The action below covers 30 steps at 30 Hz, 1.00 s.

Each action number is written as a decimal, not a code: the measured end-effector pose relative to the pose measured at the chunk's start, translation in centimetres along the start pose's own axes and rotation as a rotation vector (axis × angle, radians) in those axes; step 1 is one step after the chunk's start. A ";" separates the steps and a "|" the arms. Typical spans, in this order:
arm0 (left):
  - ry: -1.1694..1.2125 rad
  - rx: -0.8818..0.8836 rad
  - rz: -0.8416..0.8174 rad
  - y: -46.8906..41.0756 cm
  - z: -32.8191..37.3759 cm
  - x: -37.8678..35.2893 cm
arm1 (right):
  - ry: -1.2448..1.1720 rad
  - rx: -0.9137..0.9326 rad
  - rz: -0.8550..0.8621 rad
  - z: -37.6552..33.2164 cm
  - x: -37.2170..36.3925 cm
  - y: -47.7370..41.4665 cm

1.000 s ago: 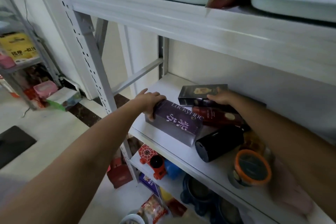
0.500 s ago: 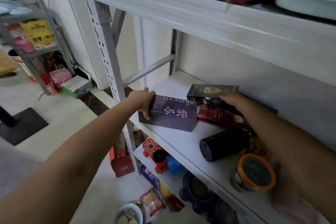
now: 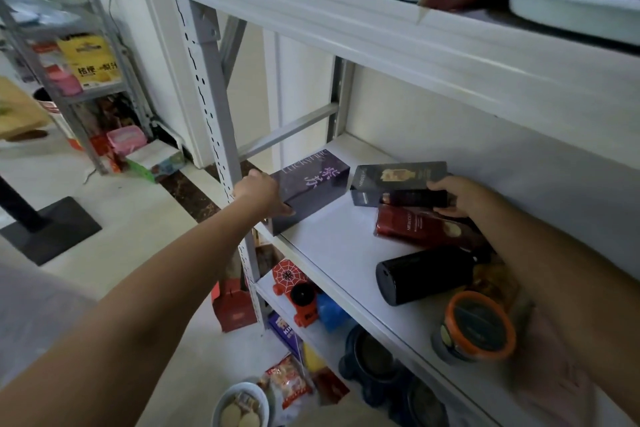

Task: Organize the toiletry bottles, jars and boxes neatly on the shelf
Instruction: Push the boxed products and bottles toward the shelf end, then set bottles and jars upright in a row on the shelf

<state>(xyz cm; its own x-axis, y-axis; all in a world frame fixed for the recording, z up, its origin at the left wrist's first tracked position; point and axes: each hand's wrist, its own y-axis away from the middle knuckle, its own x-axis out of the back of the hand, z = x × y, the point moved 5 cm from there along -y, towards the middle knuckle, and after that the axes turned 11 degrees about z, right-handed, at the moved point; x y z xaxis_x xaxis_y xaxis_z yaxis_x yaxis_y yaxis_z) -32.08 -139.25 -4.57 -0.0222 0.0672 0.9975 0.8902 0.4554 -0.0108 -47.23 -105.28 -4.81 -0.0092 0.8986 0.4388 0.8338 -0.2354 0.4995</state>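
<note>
Shelf: a white middle shelf (image 3: 332,246) of a metal rack, with a perforated upright post (image 3: 221,163) at its front left corner.
Left hand: the left hand (image 3: 261,192) reaches in beside the post; its grip is curled round the near end of a purple box (image 3: 311,184), fingers over the top and thumb on the front face.
Purple box: it lies on its long side at the left end of the shelf, the near end at the front edge; whether it rests or is lifted cannot be told.
Right hand: the right hand (image 3: 453,196) holds the right end of a black box (image 3: 398,177), its grip pinching it with fingers above and thumb below.
Black box: it bears a gold emblem and lies near the back wall, just right of the purple box.
Dark red box: the dark red box (image 3: 422,225) lies flat just in front of the black box.
Black bottle: the black bottle (image 3: 422,276) lies on its side, nearer the front.
Jar: an orange-rimmed jar (image 3: 478,326) stands at the front edge, further right.
Above: white trays (image 3: 561,10) of mixed goods.
</note>
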 end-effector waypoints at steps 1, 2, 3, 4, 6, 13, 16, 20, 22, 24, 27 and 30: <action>-0.003 -0.004 -0.001 -0.1 0.0 0.1 | 0.020 0.018 -0.033 -0.3 -0.2 0.0; -0.006 -0.006 -0.002 -0.2 0.0 0.1 | 0.042 0.029 -0.049 -0.5 -0.3 0.3; -0.009 -0.007 -0.001 -0.3 0.0 0.2 | 0.061 0.038 -0.065 -0.8 -0.4 0.5; -0.011 -0.009 -0.001 -0.5 -0.1 0.2 | 0.085 0.037 -0.075 -0.9 -0.3 0.6; -0.009 -0.019 0.000 -1.0 -0.2 -0.1 | 0.116 0.032 -0.099 -1.0 -0.2 0.8; 0.043 -0.036 0.019 -2.7 -0.5 -0.9 | 0.171 0.006 -0.252 -1.0 -0.7 1.0; 0.043 -0.018 0.015 -2.8 -0.3 -1.0 | 0.304 0.094 -0.261 -1.6 -2.5 1.6; 0.011 -0.005 -0.012 -2.7 -0.1 -0.9 | 0.631 0.300 -0.168 -1.8 -5.9 2.3; -0.027 -0.033 -0.004 -2.5 0.1 -0.8 | 0.740 0.392 -0.134 -1.8 -7.4 2.6; -0.053 -0.148 0.086 -2.4 1.0 -0.8 | 0.807 0.428 -0.125 -2.1 -8.3 3.2; 0.027 -0.492 0.268 -1.2 4.3 0.0 | 0.929 0.428 -0.163 -2.4 -8.3 3.6; 0.120 -0.869 0.172 1.0 8.8 -0.2 | 1.126 0.401 -0.121 -2.0 -6.8 3.8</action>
<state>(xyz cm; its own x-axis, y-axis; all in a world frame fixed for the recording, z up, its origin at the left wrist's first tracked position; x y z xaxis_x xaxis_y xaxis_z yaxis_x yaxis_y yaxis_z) -35.22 -130.97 -5.36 0.1478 -0.0427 0.9881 0.9085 -0.3889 -0.1527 -45.07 -113.06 -4.39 -0.4101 0.0315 0.9115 0.9048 0.1396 0.4023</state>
